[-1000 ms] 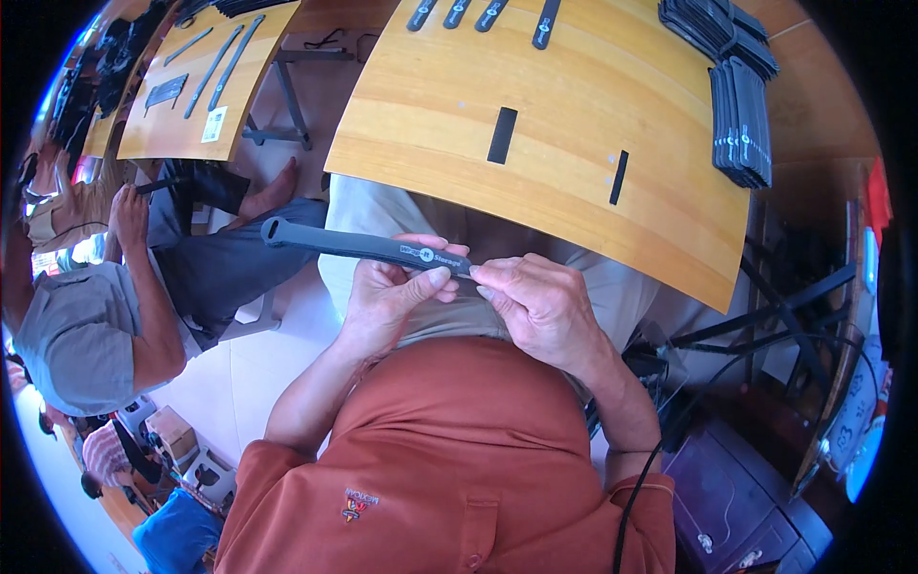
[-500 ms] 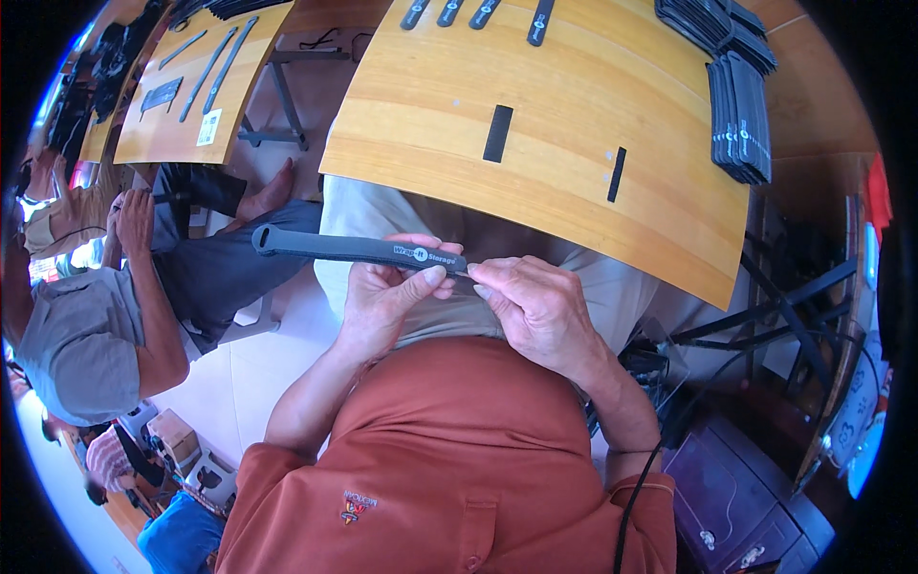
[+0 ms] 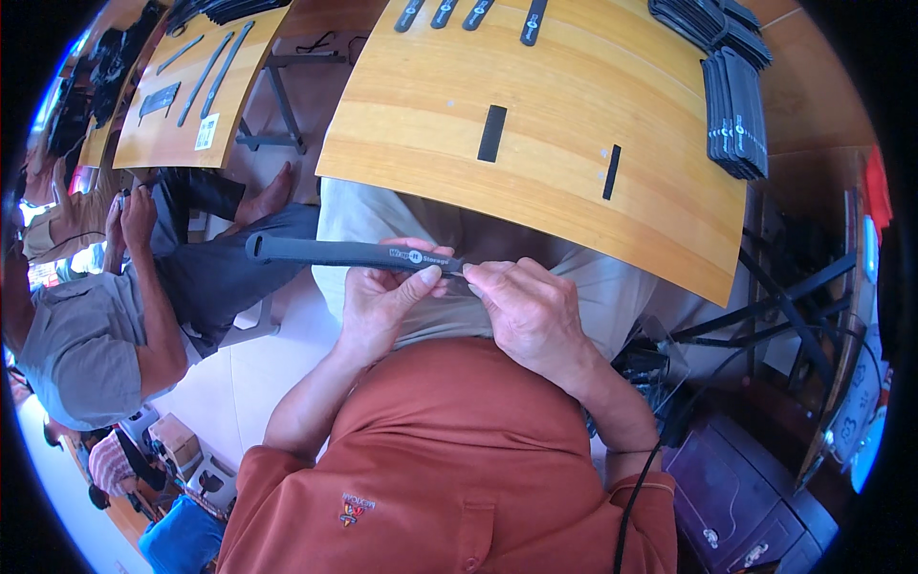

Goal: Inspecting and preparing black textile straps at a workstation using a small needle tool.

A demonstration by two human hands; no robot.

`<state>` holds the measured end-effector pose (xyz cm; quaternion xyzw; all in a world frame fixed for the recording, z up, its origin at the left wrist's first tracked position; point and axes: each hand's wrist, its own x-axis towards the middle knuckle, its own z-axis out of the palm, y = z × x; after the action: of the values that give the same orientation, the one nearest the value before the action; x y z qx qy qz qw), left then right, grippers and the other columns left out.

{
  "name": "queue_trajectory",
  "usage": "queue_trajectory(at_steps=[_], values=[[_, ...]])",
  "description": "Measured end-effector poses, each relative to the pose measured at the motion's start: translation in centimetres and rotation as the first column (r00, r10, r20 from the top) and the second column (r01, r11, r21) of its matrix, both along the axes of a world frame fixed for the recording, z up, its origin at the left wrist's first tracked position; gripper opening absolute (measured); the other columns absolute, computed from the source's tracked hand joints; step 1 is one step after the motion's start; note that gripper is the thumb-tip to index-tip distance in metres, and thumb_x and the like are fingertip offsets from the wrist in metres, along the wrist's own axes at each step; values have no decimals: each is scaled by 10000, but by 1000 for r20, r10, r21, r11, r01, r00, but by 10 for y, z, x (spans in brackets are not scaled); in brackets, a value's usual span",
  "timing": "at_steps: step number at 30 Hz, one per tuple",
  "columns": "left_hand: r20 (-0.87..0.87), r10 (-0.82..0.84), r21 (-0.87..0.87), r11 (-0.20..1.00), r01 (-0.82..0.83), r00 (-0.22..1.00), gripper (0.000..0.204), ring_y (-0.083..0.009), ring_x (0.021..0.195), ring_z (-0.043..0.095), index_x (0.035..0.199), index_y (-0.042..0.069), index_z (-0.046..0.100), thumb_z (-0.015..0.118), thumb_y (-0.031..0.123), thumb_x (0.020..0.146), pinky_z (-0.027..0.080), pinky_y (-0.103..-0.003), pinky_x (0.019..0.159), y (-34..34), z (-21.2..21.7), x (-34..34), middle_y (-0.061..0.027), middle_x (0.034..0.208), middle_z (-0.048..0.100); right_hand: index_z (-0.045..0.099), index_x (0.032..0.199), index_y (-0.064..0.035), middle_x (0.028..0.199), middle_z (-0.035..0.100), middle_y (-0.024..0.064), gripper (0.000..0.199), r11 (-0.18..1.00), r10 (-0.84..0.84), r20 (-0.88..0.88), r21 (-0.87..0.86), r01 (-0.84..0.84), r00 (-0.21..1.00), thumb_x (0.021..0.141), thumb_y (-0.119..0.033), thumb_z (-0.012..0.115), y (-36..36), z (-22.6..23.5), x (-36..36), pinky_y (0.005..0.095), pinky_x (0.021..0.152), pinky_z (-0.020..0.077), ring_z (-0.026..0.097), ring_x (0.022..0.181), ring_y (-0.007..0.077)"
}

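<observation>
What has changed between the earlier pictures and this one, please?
The dark strap has tilted slightly: its loop end dipped toward the picture's lower left, so it lies more level. The left hand still holds it, and the right hand stays at its other end. Neither let go; the two short dark strips stay on the wooden table.

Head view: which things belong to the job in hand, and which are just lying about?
Job, apparently:
slotted dark-grey strap, in the left hand
right hand, at its end
similar straps on wooden table

Likely lying about:
purple drawer cabinet
white paper on neighbouring table
</observation>
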<state>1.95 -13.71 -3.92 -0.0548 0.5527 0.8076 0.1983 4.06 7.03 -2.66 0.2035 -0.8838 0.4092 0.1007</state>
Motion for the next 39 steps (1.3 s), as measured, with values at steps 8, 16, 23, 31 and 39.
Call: queue_trajectory(at_steps=[8,16,23,31,39], values=[[-60,59,-70,996,-63,996,273,-168,927,669,1178,-32,553,654,6,927,580,-292,814,8,-1,10,-165,1138,670,679,1045,-5,901,707,100,316,997,-30,-40,71,33,999,742,83,676,-6,-1,5,354,573,532,641,685,243],[-152,114,-157,978,-138,982,270,-147,966,653,1176,-31,548,646,-28,925,563,-263,841,17,-2,18,-134,1147,661,667,1089,26,965,690,108,365,954,-29,-38,296,39,999,724,34,652,-12,8,11,341,590,548,620,697,231],[-170,128,-145,977,-154,977,271,-114,940,638,1185,-17,532,639,-17,935,538,-240,854,24,-6,19,-105,1121,658,667,1092,26,955,681,109,366,937,-76,-108,332,108,991,727,31,656,-13,3,9,342,583,549,618,701,228],[-159,75,-144,985,-98,984,262,-115,953,636,1190,-14,526,624,-13,947,536,-241,864,23,-7,19,-99,1127,649,666,1086,27,946,681,119,359,979,-24,-119,198,48,993,728,44,657,-4,-8,6,338,561,544,610,674,230],[-123,25,-147,988,-44,992,253,-123,995,630,1187,-16,527,615,-18,950,539,-259,888,21,-10,21,-99,1138,640,665,1101,32,950,689,138,414,973,27,-155,231,10,988,688,51,650,1,-13,6,329,555,545,605,667,230]])
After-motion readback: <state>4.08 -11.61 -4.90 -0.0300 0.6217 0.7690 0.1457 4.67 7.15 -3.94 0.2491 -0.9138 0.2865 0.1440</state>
